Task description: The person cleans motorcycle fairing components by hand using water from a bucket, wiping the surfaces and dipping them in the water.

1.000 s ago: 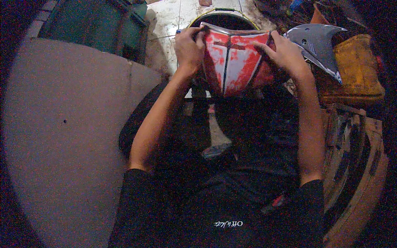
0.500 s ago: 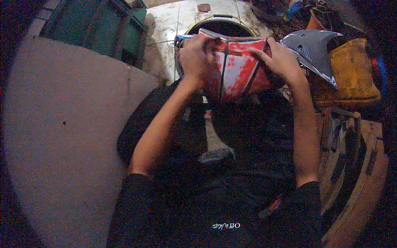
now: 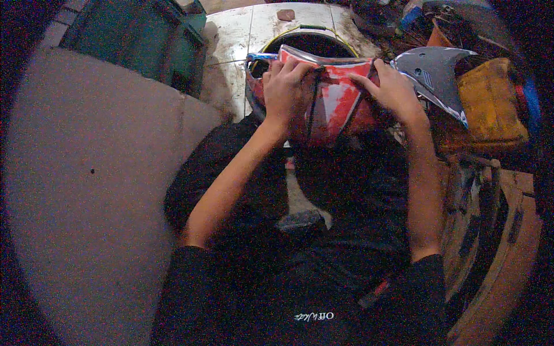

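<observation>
A curved plastic panel (image 3: 337,101), like a motorcycle fairing, rests over my lap, its red surface worn to whitish patches and crossed by dark lines. Across its upper left part lie the curled fingers of my left hand (image 3: 283,95). A small dark thing shows at those fingertips, too unclear to name. My right hand (image 3: 392,92) grips the panel's right edge, with the thumb lying over the front face. Behind the panel stands a black bucket (image 3: 311,41) with a yellowish rim and a dark handle grip. The panel hides the bucket's lower part.
To the right lie a grey fairing piece (image 3: 430,66) and a dirty yellow container (image 3: 490,106). A wooden frame (image 3: 485,230) stands nearer on that side. On the left are a pale board (image 3: 98,207) and a green bin (image 3: 133,46). A reddish-brown block (image 3: 285,14) lies on the white tiles.
My left hand has shifted slightly right and down on the panel, with the small dark thing at its fingertips. The panel sits a little lower in view. My right hand keeps its hold.
</observation>
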{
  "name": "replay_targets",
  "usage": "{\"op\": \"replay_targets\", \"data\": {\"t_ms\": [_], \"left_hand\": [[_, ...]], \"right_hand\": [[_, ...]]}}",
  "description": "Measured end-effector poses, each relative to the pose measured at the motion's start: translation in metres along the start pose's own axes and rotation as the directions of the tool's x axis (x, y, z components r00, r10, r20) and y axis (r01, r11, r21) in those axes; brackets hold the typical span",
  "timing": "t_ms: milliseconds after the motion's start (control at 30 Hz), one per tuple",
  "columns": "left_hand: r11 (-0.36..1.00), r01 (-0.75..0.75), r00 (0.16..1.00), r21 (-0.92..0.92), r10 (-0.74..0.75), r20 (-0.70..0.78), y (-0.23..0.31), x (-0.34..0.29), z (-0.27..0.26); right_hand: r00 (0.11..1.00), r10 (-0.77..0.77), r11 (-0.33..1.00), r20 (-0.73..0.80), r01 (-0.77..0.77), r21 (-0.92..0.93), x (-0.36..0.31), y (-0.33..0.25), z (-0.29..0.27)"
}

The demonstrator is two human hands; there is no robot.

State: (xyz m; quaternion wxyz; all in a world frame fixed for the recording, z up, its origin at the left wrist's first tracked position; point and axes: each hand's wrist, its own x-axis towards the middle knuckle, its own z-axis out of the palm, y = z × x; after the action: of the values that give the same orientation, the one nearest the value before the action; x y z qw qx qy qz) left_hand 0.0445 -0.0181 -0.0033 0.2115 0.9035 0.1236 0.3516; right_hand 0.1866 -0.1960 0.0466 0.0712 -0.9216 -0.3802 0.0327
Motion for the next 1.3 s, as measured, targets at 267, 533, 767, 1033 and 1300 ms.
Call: {"op": "replay_targets", "data": {"t_ms": [267,533,767,1033,1300], "left_hand": [[0.997,0.037,0.999,-0.063,-0.035,0.036,-0.013,0.001,-0.003],[0.998,-0.002,0.998,-0.058,0.006,0.065,-0.001,0.001,-0.010],[0.954,0.221,0.963,-0.203,-0.181,0.197,-0.021,-0.007,0.003],[0.995,0.071,0.982,-0.066,-0.059,0.178,-0.013,-0.036,-0.001],[1.000,-0.007,0.973,-0.006,0.008,0.231,0.009,-0.042,-0.013]], "right_hand": [[1.000,-0.008,0.999,0.008,0.008,0.051,0.000,-0.005,0.001],[1.000,-0.010,0.999,0.018,0.009,0.041,-0.001,-0.003,-0.003],[1.000,-0.012,0.999,0.006,0.011,0.053,0.004,0.000,0.002],[0.999,-0.041,0.993,-0.023,0.043,0.107,0.003,-0.005,0.006],[0.998,-0.022,0.999,-0.062,0.024,0.048,0.006,0.000,0.012]]}}
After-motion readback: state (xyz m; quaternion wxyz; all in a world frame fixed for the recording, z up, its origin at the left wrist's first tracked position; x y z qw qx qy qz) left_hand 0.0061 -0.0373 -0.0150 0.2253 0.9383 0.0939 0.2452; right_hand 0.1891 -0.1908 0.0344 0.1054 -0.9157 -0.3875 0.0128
